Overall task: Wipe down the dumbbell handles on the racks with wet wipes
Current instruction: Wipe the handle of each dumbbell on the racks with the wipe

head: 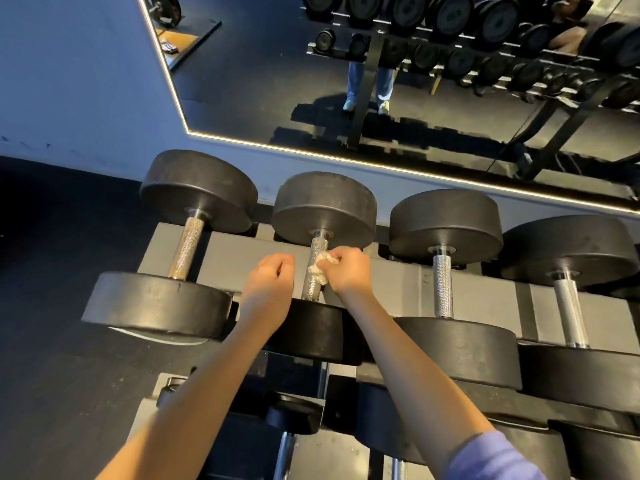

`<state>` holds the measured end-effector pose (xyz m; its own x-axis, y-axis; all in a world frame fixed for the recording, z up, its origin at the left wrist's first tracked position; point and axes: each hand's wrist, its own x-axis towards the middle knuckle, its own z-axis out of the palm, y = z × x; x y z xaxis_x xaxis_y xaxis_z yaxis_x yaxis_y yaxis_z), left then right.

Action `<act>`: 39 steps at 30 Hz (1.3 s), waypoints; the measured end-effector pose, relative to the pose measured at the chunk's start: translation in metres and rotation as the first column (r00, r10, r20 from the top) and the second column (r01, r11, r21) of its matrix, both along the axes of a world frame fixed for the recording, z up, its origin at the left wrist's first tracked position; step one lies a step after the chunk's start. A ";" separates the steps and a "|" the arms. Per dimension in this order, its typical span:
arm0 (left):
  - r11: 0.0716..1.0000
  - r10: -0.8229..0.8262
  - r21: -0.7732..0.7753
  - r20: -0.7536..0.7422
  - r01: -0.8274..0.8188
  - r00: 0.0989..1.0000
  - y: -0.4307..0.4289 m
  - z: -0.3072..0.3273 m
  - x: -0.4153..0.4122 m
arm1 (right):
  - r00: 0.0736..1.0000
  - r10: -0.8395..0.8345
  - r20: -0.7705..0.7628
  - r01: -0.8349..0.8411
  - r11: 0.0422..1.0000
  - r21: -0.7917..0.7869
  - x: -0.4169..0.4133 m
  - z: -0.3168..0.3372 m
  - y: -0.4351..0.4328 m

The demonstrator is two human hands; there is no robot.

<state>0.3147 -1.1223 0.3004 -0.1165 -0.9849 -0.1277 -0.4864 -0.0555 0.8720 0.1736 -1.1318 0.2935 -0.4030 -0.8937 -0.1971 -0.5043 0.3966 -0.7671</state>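
A grey rack (235, 258) is seen, and four black dumbbells are laid side by side on its upper tier, with the handles running front to back. The leftmost dumbbell (197, 188) is set at the rack's left end. The second dumbbell (323, 206), third dumbbell (445, 223) and fourth dumbbell (568, 251) are ranged towards the right edge. Lower dumbbells (294, 415) are carried on the tier beneath.

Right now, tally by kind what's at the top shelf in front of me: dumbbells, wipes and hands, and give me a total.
Top-shelf dumbbells: 4
Wet wipe: 1
Hands: 2, left hand and right hand
Total: 7
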 end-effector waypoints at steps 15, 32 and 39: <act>1.000 0.013 0.022 0.012 -0.013 1.000 0.001 0.001 -0.001 | 0.998 0.001 -0.059 -0.003 0.999 -0.046 0.000 -0.002 -0.005; 1.000 -0.002 -0.019 -0.039 0.001 0.999 0.002 -0.003 0.001 | 0.997 -0.067 -0.029 0.065 0.994 -0.088 0.004 0.000 -0.007; 0.997 -0.025 -0.079 -0.074 0.019 0.997 0.000 -0.009 0.004 | 0.997 -0.018 -0.080 0.014 0.999 -0.048 0.004 -0.002 0.000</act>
